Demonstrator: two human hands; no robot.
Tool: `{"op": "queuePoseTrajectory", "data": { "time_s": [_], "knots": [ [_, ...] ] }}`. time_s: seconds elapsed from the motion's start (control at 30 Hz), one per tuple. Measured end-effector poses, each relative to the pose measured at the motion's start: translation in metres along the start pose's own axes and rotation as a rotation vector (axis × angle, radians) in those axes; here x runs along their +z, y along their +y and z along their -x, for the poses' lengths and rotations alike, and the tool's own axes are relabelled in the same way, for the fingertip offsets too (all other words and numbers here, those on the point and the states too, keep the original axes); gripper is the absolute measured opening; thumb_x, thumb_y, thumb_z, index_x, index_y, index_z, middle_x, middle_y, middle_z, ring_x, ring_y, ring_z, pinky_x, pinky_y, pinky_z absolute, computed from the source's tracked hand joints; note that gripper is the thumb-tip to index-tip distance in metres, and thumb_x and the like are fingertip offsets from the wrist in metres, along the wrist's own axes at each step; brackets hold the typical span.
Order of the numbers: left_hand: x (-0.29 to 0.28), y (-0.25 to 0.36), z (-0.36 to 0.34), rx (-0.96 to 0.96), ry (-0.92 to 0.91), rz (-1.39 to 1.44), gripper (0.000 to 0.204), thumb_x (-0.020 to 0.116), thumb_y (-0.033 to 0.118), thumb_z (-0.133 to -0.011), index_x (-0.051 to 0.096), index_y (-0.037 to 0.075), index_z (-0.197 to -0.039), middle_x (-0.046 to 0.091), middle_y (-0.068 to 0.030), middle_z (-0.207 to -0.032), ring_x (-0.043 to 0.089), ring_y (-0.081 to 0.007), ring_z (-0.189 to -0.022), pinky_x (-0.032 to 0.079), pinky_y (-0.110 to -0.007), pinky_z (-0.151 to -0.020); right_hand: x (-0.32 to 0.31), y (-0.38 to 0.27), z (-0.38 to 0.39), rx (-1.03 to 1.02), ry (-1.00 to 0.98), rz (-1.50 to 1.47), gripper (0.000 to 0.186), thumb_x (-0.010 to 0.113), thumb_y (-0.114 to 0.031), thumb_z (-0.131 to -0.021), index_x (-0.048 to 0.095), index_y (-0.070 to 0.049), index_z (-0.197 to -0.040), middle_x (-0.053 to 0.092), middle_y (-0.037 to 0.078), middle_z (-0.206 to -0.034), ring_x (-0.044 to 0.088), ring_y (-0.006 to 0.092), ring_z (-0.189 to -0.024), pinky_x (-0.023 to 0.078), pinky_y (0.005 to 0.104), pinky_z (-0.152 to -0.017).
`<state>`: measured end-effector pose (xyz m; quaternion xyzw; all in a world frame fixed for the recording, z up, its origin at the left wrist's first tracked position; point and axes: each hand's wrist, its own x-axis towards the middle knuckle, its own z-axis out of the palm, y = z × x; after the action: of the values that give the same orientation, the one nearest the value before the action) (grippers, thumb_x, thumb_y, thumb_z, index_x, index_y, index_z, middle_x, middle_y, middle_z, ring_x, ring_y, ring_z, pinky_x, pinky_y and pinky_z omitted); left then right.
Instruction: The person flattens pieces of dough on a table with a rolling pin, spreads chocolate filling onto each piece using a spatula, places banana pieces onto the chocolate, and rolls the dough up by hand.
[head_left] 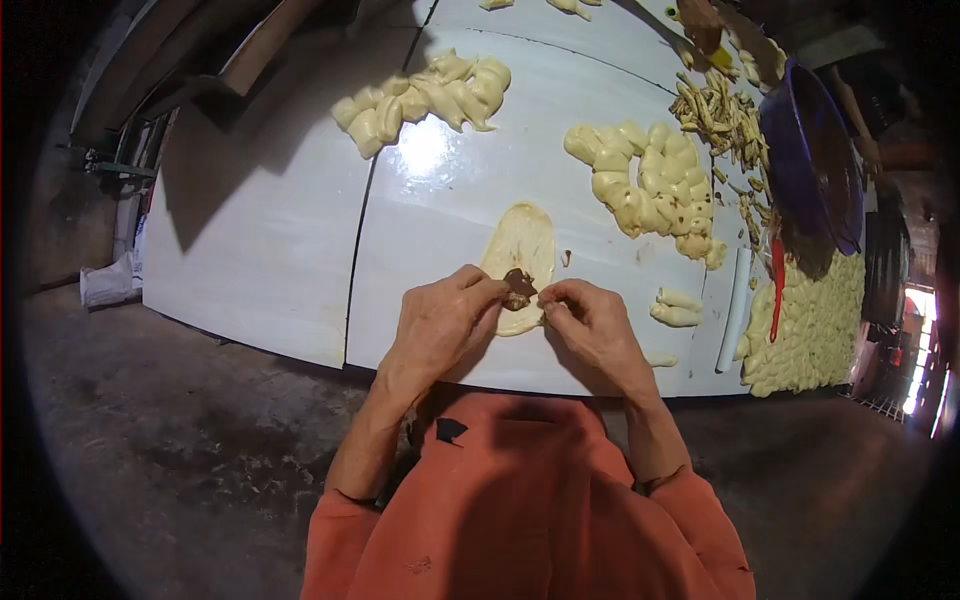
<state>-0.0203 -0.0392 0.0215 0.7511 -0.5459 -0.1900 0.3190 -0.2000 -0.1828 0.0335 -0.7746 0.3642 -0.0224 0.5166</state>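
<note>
A flattened oval of pale dough (523, 235) lies on the white tabletop in front of me, its narrow ends pointing away and toward me. Dark brown filling (519, 284) sits on its nearer half. My left hand (447, 318) comes in from the left, thumb and fingertips pinched at the dough's edge beside the filling. From the right, my right hand (593, 322) pinches at the opposite edge. The fingers cover part of both edges. Rolled dough pieces (678, 308) lie to the right of my right hand.
Dough lumps form clusters at the far left (425, 100) and right (655, 185). A white rod (735, 310), a red long-handled tool (777, 285), a spread of dough pieces (805, 330), yellowish strips (722, 118) and a purple basin (815, 155) occupy the right. Another person's hand (702, 25) is beyond.
</note>
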Motion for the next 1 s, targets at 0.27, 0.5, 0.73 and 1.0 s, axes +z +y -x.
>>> {"op": "queuePoseTrajectory", "data": {
  "time_s": [0.27,0.5,0.73,1.0],
  "knots": [
    [-0.004,-0.004,0.004,-0.091,0.045,0.077,0.018,0.073,0.015,-0.092,0.075,0.012,-0.11,0.073,-0.0062,-0.103,0.073,-0.0298,-0.08,0.059,-0.039,-0.067,0.008,-0.011,-0.01,0.155,-0.009,-0.515,0.024,0.065,-0.005,-0.101,0.069,0.006,-0.121,0.075,0.01,-0.1,0.07,0.0119,-0.092,0.057,0.0257,-0.083],
    [0.001,-0.007,0.0,-0.08,0.068,0.086,0.019,0.073,0.014,-0.092,0.076,0.013,-0.111,0.073,-0.0062,-0.106,0.073,-0.0276,-0.08,0.058,-0.037,-0.069,0.036,0.012,-0.023,-0.177,0.091,-0.26,0.019,0.071,-0.012,-0.098,0.074,0.001,-0.111,0.076,0.012,-0.096,0.075,0.0192,-0.085,0.058,0.0315,-0.072],
    [0.006,-0.002,-0.001,-0.014,0.015,0.035,0.016,0.07,0.015,-0.093,0.077,0.013,-0.107,0.07,-0.0073,-0.103,0.072,-0.0297,-0.081,0.058,-0.041,-0.068,0.025,0.008,-0.009,-0.354,0.152,0.242,0.017,0.071,-0.01,-0.093,0.076,-0.007,-0.109,0.07,0.01,-0.1,0.072,0.0285,-0.081,0.057,0.0378,-0.07],
    [0.006,0.0,0.002,0.021,-0.03,-0.067,0.021,0.078,0.019,-0.088,0.078,0.017,-0.109,0.069,-0.0035,-0.107,0.072,-0.0239,-0.082,0.058,-0.038,-0.068,0.023,0.013,-0.003,-0.434,0.16,0.295,0.022,0.076,-0.016,-0.09,0.075,-0.008,-0.111,0.069,0.01,-0.101,0.071,0.0281,-0.078,0.056,0.0371,-0.068]
  ]
}}
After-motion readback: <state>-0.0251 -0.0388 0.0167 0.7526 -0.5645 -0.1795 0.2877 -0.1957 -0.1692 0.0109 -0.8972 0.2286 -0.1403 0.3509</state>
